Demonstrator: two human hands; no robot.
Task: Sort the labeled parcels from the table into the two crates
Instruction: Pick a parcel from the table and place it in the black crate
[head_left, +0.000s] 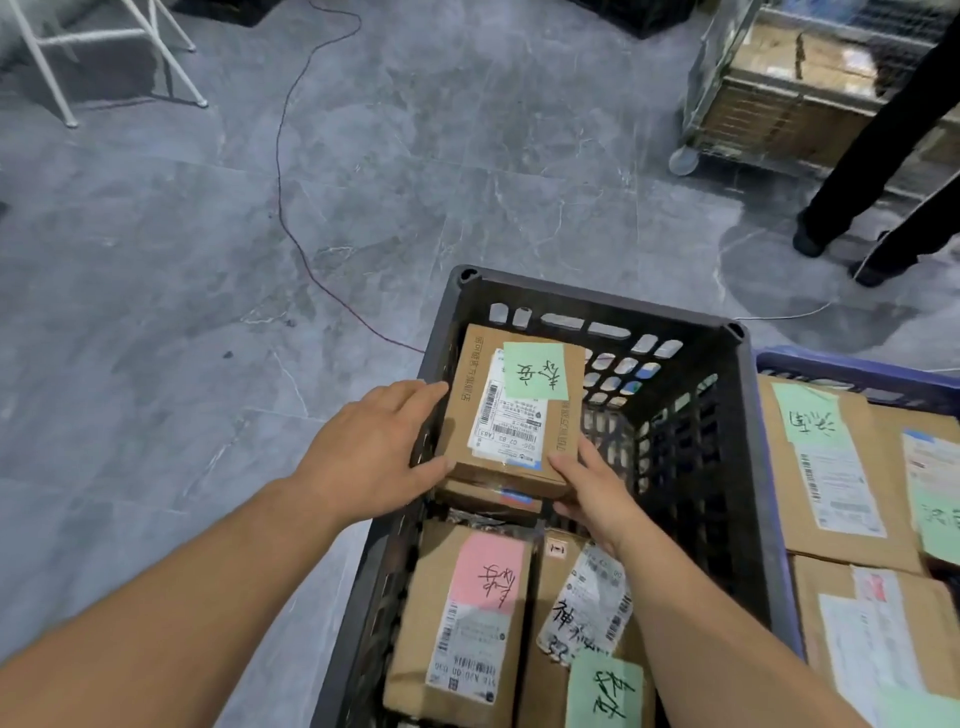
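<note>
- Grey marbled floor (363, 182) all round, with a red cable (283, 208) snaking across it. Far right there's a wire cart (769, 104) of cardboard, and someone's black-trousered legs (857, 171) beside it.
- Centre stage is the black crate (597, 306). The blue crate (831, 364) sits tight against its right side, several parcels in it already.
- Both hands are on one small parcel (514, 410) with a green note on top. The left hand (374, 447) is wrapped along its left edge; the right hand (592, 493) pinches the near right corner, thumb on the top face.
- That parcel is at the far end of the black crate, on or just above another box (493, 496); whether they touch, I can't tell.
- The two-handed grip looks meant to keep it level and square it onto the stack, label up.
- Closer in, a pink-noted parcel (467, 613) and a green-noted one (587, 649) lie side by side in the same crate.
- I'd call this the placing step. The desk is out of shot.
</note>
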